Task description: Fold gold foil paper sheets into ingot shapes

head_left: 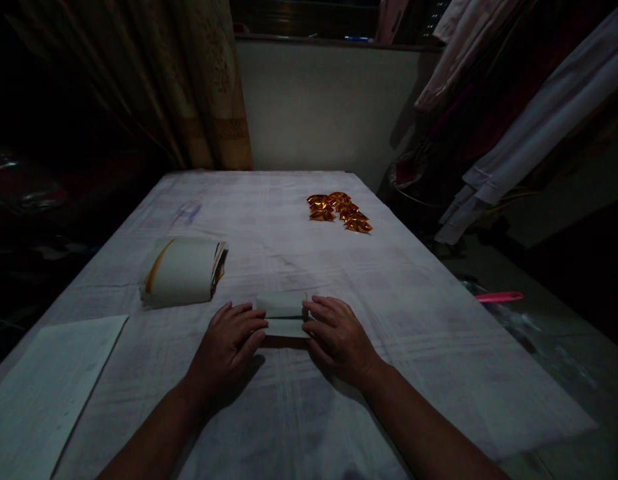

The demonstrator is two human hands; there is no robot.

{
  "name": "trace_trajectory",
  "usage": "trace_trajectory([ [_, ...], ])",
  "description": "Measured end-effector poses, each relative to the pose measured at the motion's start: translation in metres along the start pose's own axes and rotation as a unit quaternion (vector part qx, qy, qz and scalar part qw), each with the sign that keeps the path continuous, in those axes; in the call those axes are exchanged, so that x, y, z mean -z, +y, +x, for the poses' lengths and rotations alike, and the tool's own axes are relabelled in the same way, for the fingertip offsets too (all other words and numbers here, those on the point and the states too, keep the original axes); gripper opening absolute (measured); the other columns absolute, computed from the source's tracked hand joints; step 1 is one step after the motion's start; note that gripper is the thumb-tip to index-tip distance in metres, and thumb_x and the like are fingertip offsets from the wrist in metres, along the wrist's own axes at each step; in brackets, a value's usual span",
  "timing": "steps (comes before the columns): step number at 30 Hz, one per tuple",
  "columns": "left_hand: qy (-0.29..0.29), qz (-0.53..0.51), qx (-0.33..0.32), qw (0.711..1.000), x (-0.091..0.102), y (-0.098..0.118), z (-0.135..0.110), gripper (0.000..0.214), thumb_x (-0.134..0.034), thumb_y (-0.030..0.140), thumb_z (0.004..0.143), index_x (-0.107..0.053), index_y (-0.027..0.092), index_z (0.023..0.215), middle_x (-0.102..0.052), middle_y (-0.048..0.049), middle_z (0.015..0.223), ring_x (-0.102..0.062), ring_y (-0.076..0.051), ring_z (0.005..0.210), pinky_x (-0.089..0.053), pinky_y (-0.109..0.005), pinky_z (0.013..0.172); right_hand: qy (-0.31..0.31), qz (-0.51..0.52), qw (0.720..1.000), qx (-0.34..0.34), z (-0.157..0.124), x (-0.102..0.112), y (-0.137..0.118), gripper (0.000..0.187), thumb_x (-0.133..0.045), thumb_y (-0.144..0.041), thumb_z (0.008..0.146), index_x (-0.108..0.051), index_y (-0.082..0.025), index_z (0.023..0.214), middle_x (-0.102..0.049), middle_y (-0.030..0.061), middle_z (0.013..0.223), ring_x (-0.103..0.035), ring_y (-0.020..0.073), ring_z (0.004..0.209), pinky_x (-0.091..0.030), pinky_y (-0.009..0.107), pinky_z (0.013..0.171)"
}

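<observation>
A small folded white paper (283,313) lies on the cloth-covered table (399,313) in front of me. My left hand (229,347) rests on its left end, fingers curled and pressed onto the paper. My right hand (336,337) holds down its right end the same way, fingertips on the paper's edge. Between the two hands only the paper's middle shows.
A stack of folded white papers (181,272) sits to the left of my hands. A flat white sheet (43,387) lies at the near left corner. Several shiny gold-orange wrappers (339,211) lie further back right. Curtains and hanging clothes surround the table.
</observation>
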State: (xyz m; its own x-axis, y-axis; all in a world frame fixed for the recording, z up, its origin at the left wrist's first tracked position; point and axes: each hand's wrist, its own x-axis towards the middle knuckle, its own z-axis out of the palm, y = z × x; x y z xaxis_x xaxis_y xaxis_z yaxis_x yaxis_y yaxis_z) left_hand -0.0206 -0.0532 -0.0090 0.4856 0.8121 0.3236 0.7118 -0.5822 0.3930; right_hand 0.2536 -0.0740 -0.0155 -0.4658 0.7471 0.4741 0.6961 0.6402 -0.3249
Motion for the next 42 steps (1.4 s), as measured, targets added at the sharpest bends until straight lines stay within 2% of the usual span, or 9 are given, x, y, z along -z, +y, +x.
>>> trace_trajectory([
  [7, -0.024, -0.002, 0.007, 1.0, 0.0001, 0.0024, -0.0029, 0.029, -0.049, 0.04, 0.098, -0.073, 0.026, 0.106, -0.07, -0.0071, 0.131, -0.056, -0.031, 0.131, -0.036, -0.061, 0.113, -0.034, 0.026, 0.999, -0.017, 0.0014, 0.0015, -0.0002, 0.029, -0.055, -0.018, 0.087, -0.071, -0.023, 0.11, -0.07, 0.0102, 0.127, -0.057, 0.0284, 0.126, -0.042, 0.051, 0.108],
  [15, -0.037, -0.006, 0.007, 0.999, 0.0014, 0.0024, -0.0021, 0.029, -0.051, 0.044, 0.097, -0.073, 0.026, 0.105, -0.069, -0.0077, 0.133, -0.055, -0.033, 0.133, -0.036, -0.063, 0.113, -0.026, 0.044, 0.998, -0.025, 0.0034, 0.0029, -0.0011, 0.026, -0.054, -0.019, 0.086, -0.072, -0.023, 0.105, -0.073, 0.0092, 0.122, -0.061, 0.0279, 0.123, -0.042, 0.051, 0.107],
  [23, -0.052, -0.009, 0.007, 0.999, 0.0037, 0.0011, -0.0025, 0.029, -0.061, 0.049, 0.092, -0.072, 0.027, 0.105, -0.067, -0.0074, 0.136, -0.054, -0.034, 0.134, -0.033, -0.064, 0.114, -0.028, 0.062, 0.997, -0.035, 0.005, 0.0057, -0.0012, 0.017, -0.063, -0.033, 0.091, -0.073, -0.023, 0.1, -0.074, 0.0097, 0.118, -0.062, 0.0299, 0.12, -0.046, 0.05, 0.102],
  [26, -0.051, -0.012, 0.006, 0.999, 0.0028, -0.0003, -0.0038, 0.029, -0.064, 0.049, 0.09, -0.072, 0.027, 0.107, -0.066, -0.0074, 0.137, -0.054, -0.034, 0.134, -0.032, -0.066, 0.114, -0.026, 0.062, 0.997, -0.035, 0.0062, 0.0066, -0.0007, 0.019, -0.06, -0.034, 0.094, -0.075, -0.023, 0.099, -0.075, 0.009, 0.116, -0.062, 0.0295, 0.119, -0.047, 0.049, 0.1],
  [33, -0.04, -0.027, 0.002, 0.999, 0.001, -0.0002, -0.0044, 0.024, -0.056, 0.042, 0.096, -0.072, 0.027, 0.105, -0.07, -0.0063, 0.131, -0.056, -0.032, 0.132, -0.032, -0.066, 0.113, -0.024, 0.055, 0.998, -0.036, 0.0053, 0.0055, 0.0011, 0.021, -0.056, -0.031, 0.098, -0.076, -0.023, 0.099, -0.075, 0.0087, 0.117, -0.063, 0.0281, 0.119, -0.048, 0.048, 0.1],
  [38, -0.039, -0.033, 0.011, 0.999, 0.0027, 0.0019, -0.0036, 0.026, -0.052, 0.042, 0.098, -0.072, 0.027, 0.104, -0.071, -0.0062, 0.129, -0.058, -0.032, 0.129, -0.033, -0.066, 0.112, -0.001, 0.062, 0.998, -0.027, 0.0033, 0.0025, 0.002, 0.022, -0.058, -0.035, 0.096, -0.073, -0.022, 0.105, -0.074, 0.0107, 0.117, -0.063, 0.0299, 0.118, -0.049, 0.052, 0.098],
  [42, -0.029, -0.033, 0.012, 0.999, 0.0016, 0.0022, -0.0021, 0.026, -0.049, 0.041, 0.1, -0.072, 0.028, 0.104, -0.073, -0.0054, 0.125, -0.059, -0.032, 0.128, -0.036, -0.067, 0.11, 0.013, 0.062, 0.998, -0.03, 0.0046, 0.0004, 0.0025, 0.021, -0.055, -0.031, 0.099, -0.073, -0.022, 0.101, -0.076, 0.0087, 0.113, -0.065, 0.0282, 0.114, -0.05, 0.049, 0.097],
])
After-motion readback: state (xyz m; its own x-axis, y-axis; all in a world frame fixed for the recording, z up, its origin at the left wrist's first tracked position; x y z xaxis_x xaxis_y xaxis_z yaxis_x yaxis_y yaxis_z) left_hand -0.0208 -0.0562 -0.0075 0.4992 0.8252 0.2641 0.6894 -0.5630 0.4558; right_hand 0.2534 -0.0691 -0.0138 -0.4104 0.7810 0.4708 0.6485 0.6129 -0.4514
